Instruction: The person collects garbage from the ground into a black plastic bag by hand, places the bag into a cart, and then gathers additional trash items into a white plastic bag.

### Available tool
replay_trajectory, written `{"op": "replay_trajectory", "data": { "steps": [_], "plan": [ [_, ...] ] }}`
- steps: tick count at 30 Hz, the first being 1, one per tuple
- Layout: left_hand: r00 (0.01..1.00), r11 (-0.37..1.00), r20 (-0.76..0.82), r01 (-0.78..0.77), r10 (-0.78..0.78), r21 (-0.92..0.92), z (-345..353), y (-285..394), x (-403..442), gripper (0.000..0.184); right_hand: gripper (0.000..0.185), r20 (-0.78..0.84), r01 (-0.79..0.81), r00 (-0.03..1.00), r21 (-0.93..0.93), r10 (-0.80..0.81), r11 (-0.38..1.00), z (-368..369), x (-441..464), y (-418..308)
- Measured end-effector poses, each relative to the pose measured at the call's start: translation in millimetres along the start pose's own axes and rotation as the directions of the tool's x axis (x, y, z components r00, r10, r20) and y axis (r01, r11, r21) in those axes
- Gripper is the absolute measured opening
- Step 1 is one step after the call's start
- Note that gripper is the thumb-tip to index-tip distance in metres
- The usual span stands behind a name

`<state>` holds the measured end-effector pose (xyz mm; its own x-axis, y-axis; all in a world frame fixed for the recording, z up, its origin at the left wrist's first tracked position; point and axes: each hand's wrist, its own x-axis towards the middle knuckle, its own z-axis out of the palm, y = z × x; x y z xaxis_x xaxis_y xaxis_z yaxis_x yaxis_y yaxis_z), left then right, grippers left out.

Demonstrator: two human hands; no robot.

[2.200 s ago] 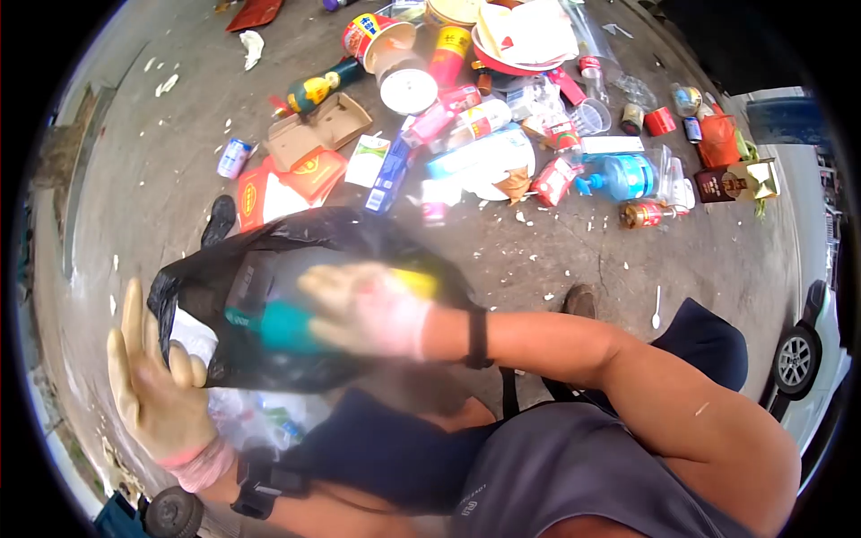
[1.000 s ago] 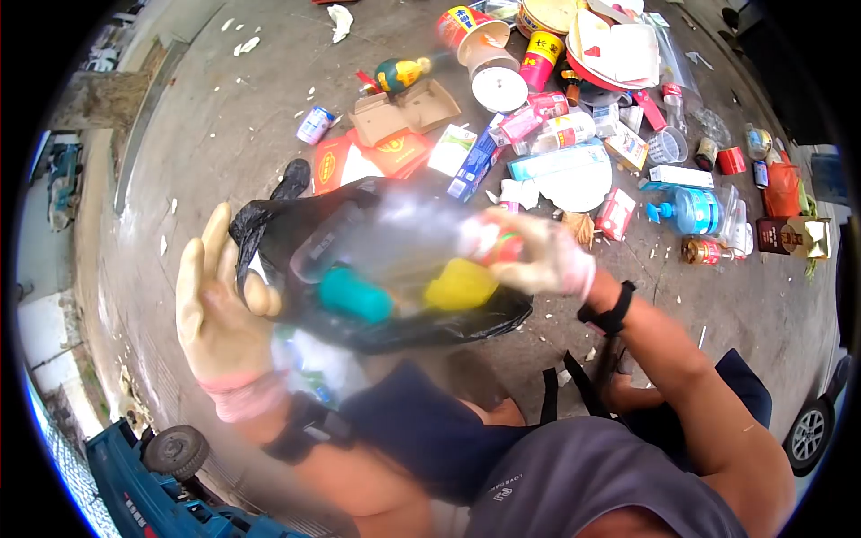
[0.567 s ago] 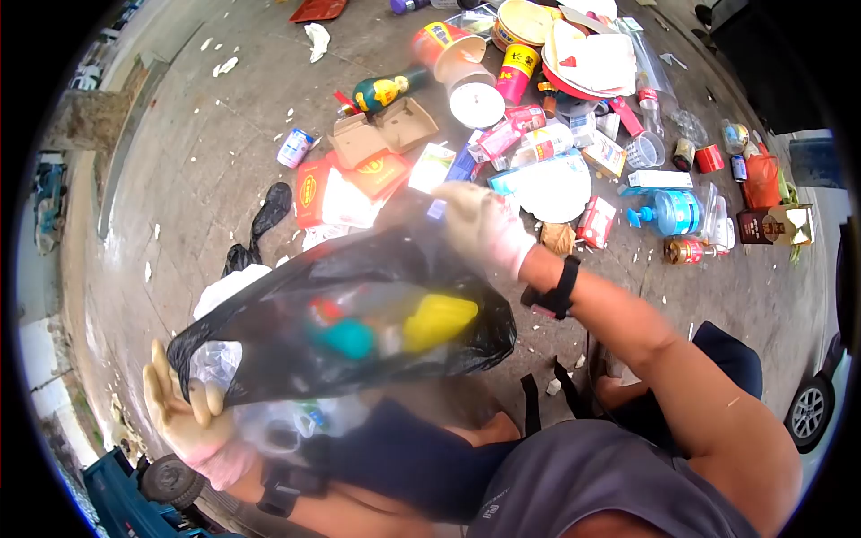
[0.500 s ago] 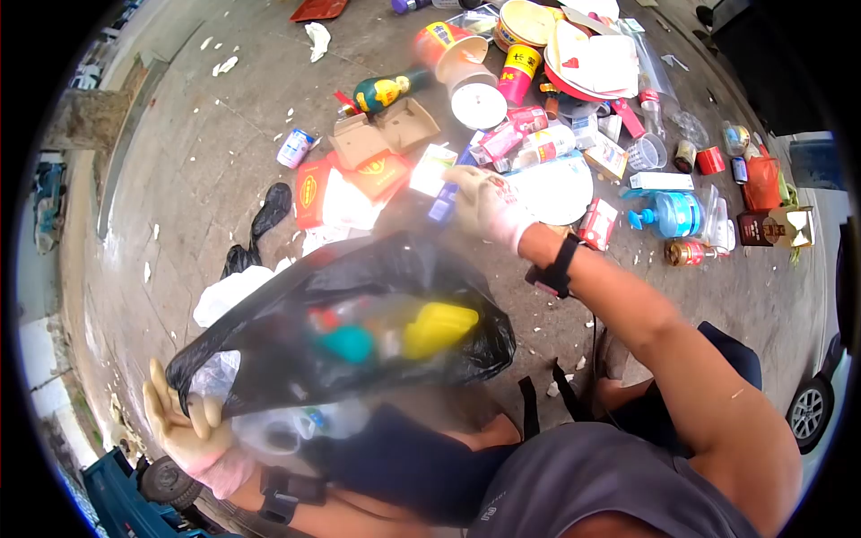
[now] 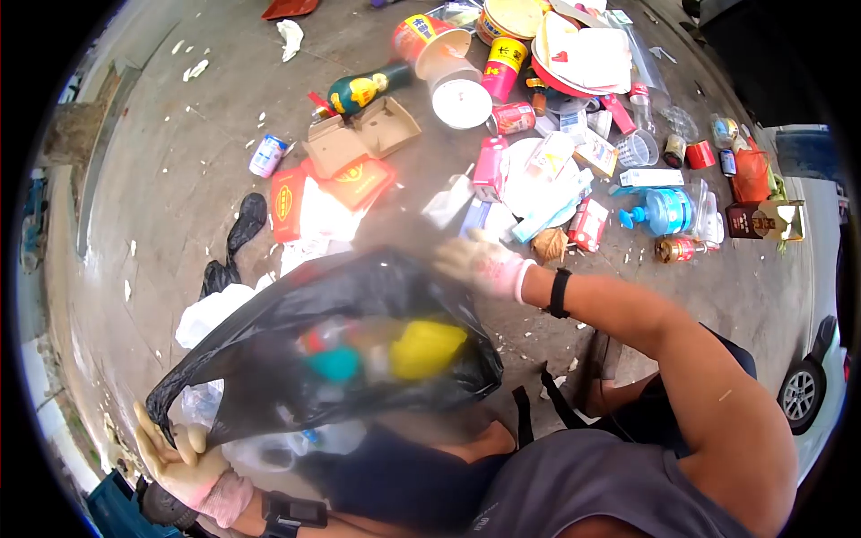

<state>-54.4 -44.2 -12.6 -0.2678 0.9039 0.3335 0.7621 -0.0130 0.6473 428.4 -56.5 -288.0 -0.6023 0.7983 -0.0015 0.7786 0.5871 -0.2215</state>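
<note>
My left hand [image 5: 193, 471], in a cream and pink glove, grips the rim of a black plastic bag [image 5: 296, 296] at the lower left. The bag is stretched open in front of my knees. Through its thin film show a yellow thing [image 5: 429, 350] and a teal thing [image 5: 334, 363], both blurred. My right hand [image 5: 484, 263], gloved alike, is beside the bag's far right edge, its fingertips smeared by motion. Just beyond it are a pink box [image 5: 489, 168], a white plate [image 5: 516, 170] and a crumpled brown piece [image 5: 550, 244].
A spread of rubbish covers the ground ahead: a green bottle [image 5: 368, 87], an opened cardboard box [image 5: 359, 134], a can [image 5: 267, 156], red packets [image 5: 287, 204] and a blue bottle [image 5: 668, 212]. A car wheel [image 5: 801, 397] stands at the right edge.
My right hand has moved from the pile back toward the bag. The pink box and pieces around the plate have shifted, and the brown piece now shows. My left hand keeps its grip.
</note>
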Motion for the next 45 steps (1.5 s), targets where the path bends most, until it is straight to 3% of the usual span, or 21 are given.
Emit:
{"op": "replay_trajectory", "data": {
  "steps": [3,8,10,13,16,17,19,23,24,25,26,27,28,30,31,34,36,37,38,42,45],
  "plan": [
    [0.998,0.994,0.062,0.006,0.0,-0.106,1,3,3,0.08,0.046,-0.169,-0.036,0.984,0.147,0.062,0.988,-12,-13,9],
    [1.0,0.981,0.016,0.013,-0.01,-0.195,8,2,3,0.087,0.047,-0.24,-0.588,0.708,0.321,0.665,0.742,-62,-15,83],
    [1.0,0.966,0.022,0.023,-0.018,-0.259,11,5,2,0.087,0.055,0.128,-0.764,0.495,0.535,0.859,0.36,-114,-20,125],
    [0.999,0.912,0.037,0.025,-0.01,-0.409,17,19,-2,0.096,0.066,0.095,-0.589,0.801,-0.05,0.591,0.807,-95,-47,161],
    [0.999,0.92,0.02,0.052,-0.048,-0.388,27,37,-3,0.098,0.054,0.387,-0.273,0.822,-0.375,0.418,0.886,-67,-65,158],
    [0.998,0.933,0.009,0.067,-0.069,-0.353,30,41,-3,0.097,0.047,0.338,-0.205,0.868,-0.422,0.363,0.883,-62,-72,158],
    [0.999,0.919,0.022,0.039,-0.033,-0.393,32,36,-1,0.083,0.042,0.297,-0.213,0.891,-0.396,0.344,0.893,-43,-78,175],
    [0.924,0.734,-0.074,0.248,-0.376,-0.633,65,102,2,0.051,0.037,0.152,-0.463,0.855,-0.205,0.495,0.862,-71,-84,176],
    [0.952,0.726,-0.029,0.212,-0.305,-0.654,56,85,1,0.045,0.038,0.146,-0.525,0.83,-0.115,0.538,0.843,-82,-66,159],
    [0.973,0.712,0.016,0.179,-0.23,-0.679,46,68,1,0.04,0.049,-0.073,-0.504,0.853,0.138,0.517,0.852,-72,-67,155],
    [0.986,0.692,0.061,0.152,-0.155,-0.706,37,51,1,0.037,0.061,-0.224,-0.474,0.792,0.359,0.567,0.804,-96,-49,119],
    [0.954,0.629,0.107,0.265,-0.279,-0.731,37,67,6,0.035,0.065,-0.244,-0.397,0.778,0.523,0.579,0.754,-112,-33,95],
    [0.905,0.541,0.162,0.37,-0.392,-0.755,43,90,7,0.035,0.065,-0.008,-0.291,0.845,0.833,0.535,0.471,-147,-19,59],
    [0.845,0.537,0.153,0.455,-0.512,-0.71,57,126,5,0.034,0.059,-0.083,0.055,0.877,0.996,0.473,0.073,-139,10,-7],
    [0.861,0.5,0.324,0.494,-0.391,-0.711,45,107,9,0.056,0.056,-0.121,0.204,0.89,0.968,0.439,-0.147,-134,25,-40],
    [0.906,0.618,0.149,0.382,-0.395,-0.687,53,114,2,0.059,0.089,-0.018,-0.063,0.982,0.905,0.186,0.421,-192,81,-118],
    [0.918,0.627,0.215,0.386,-0.333,-0.677,43,94,5,0.038,0.092,-0.19,-0.049,0.931,0.78,0.311,0.624,-148,102,-156],
    [0.884,0.609,0.155,0.421,-0.441,-0.672,46,105,6,0.04,0.09,-0.187,-0.072,0.925,0.767,0.33,0.638,-150,95,-152],
    [0.963,0.653,0.111,0.249,-0.244,-0.715,51,81,-2,0.039,0.088,-0.188,-0.076,0.924,0.763,0.333,0.642,-153,92,-150],
    [0.977,0.789,0.072,0.206,-0.203,-0.579,33,60,4,0.038,0.052,-0.397,-0.028,0.879,0.509,0.264,0.86,-127,37,-97],
    [0.975,0.8,0.08,0.215,-0.206,-0.56,39,71,5,0.041,0.042,-0.208,-0.314,0.893,0.351,0.4,0.882,-110,-52,11]
  ]
}}
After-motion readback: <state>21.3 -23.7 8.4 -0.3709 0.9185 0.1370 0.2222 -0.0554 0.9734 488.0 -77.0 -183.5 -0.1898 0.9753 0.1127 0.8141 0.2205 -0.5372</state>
